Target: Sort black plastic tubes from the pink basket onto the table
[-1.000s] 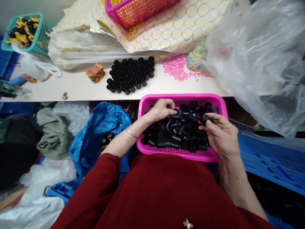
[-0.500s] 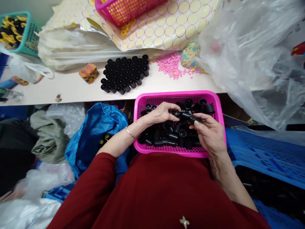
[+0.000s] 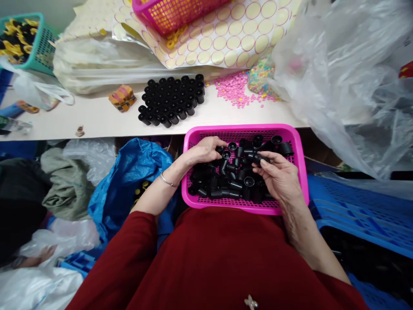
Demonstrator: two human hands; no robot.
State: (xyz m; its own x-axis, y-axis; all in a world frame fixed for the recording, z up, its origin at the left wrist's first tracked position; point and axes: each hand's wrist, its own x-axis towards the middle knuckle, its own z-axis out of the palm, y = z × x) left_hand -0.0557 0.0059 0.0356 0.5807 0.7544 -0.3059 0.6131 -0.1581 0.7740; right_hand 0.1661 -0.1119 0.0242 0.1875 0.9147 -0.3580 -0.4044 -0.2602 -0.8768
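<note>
A pink plastic basket (image 3: 305, 181) in front of my body holds many loose black plastic cylinders (image 3: 235, 184), some showing round hollow ends. Over its left part, my left hand (image 3: 205, 150) has its fingers closed around a black cylinder (image 3: 220, 149), partly hidden by the fingers. My right hand (image 3: 280, 174), at the right side of the basket, grips a black cylinder (image 3: 257, 158) between thumb and fingers. Other pieces lie close against its far end, so I cannot tell whether they touch it. Behind the basket, more black cylinders (image 3: 171, 97) stand upright in a tight group on the white table (image 3: 106, 122).
Pink beads (image 3: 235, 88) lie beside a bag of colourful beads (image 3: 260, 77). Clear plastic bags (image 3: 335, 73) hang over the table's right. A second pink basket (image 3: 174, 17) stands at the back. Blue crates (image 3: 355, 206) are at right, a blue sack (image 3: 129, 172) at left.
My left hand has moved left, away from the right hand, to the basket's left part. The right hand stays nearly in place, still gripping its black cylinder.
</note>
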